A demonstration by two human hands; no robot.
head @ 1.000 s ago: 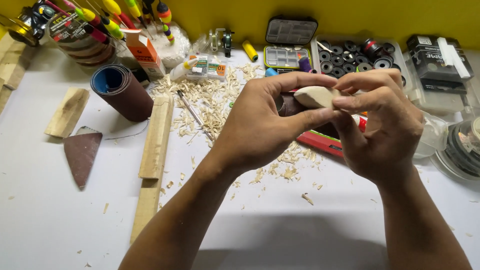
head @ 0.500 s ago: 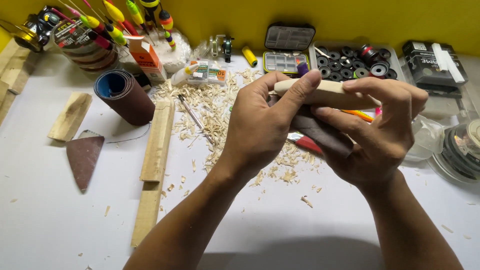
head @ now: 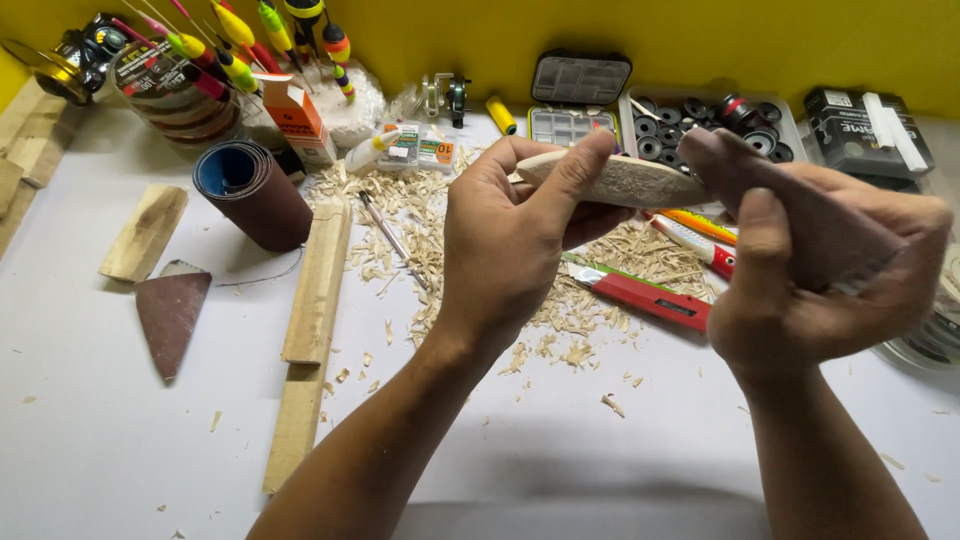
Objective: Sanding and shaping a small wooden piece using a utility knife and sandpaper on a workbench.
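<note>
Gripping carved wood piece (head: 615, 180): left hand (head: 510, 240); right hand (head: 810, 270) clenched, probably sandpaper (head: 800, 215), touching tip.

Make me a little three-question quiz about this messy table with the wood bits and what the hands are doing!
1. True or false: the left hand holds a pale, rounded carved wood piece.
2. What does the right hand grip? A) folded reddish-brown sandpaper sheet B) a hammer C) a paintbrush
3. Fill in: the red utility knife lies on the white table among pale wood ____.

Key: 1 true; 2 A; 3 shavings.
</note>
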